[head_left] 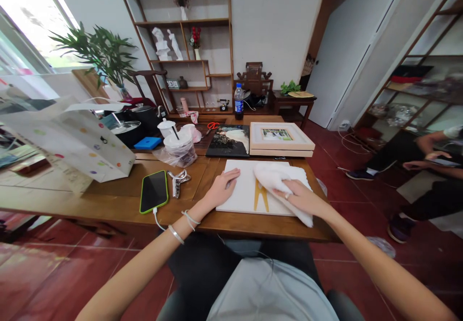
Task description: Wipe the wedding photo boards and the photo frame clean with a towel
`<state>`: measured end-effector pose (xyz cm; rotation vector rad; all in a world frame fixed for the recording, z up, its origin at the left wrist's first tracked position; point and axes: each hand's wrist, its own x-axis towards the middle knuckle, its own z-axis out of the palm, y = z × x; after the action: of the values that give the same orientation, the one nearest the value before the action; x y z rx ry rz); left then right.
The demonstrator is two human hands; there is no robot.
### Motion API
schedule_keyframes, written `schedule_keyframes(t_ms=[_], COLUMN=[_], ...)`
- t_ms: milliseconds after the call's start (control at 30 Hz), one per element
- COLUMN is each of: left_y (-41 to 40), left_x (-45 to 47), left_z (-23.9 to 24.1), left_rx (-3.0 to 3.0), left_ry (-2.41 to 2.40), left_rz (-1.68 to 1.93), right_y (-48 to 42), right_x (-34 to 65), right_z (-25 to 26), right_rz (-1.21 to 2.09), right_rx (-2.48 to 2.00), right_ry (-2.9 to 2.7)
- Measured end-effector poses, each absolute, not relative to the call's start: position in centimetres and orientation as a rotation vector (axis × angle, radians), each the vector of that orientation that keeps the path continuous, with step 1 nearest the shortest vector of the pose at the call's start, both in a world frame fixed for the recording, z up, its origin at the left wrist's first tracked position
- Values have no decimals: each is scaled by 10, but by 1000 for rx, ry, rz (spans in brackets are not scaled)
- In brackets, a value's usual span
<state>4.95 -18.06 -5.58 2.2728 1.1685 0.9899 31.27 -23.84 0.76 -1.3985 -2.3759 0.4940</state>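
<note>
— What is seen from the head view at the near edge of the desk (pixel 115 207)?
— A white board (pixel 243 196) is laid flat there, right of the middle. The left hand (pixel 220 188) is pressed on its left edge, fingers flat, nothing held.
— And the right hand (pixel 298 196)?
— It is closed over a white cloth (pixel 271 176), pressed onto the white board beside a yellow mark (pixel 261 196).
— And further left?
— A phone (pixel 154 191) is seen, a metal clip (pixel 177 180) just beside it.
</note>
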Motion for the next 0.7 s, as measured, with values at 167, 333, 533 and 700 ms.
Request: schedule_keyframes(t_ms=[167, 333, 533, 700], left_y=[-181, -180, -182, -182], left_x=[49, 49, 50, 50], left_z=[-55, -56, -54, -53], left_rx=[2271, 2256, 2253, 2261], left_ry=[1176, 1163, 1171, 1174], left_rz=[973, 979, 968, 972], right_y=[-191, -184, -236, -286], right_x=[298, 282, 264, 267], right_z=[2, -9, -8, 4], right_rz=[406, 195, 35, 129], right_rx=[-1392, -1379, -1260, -1128], right_ry=[-2283, -2486, -2725, -2825])
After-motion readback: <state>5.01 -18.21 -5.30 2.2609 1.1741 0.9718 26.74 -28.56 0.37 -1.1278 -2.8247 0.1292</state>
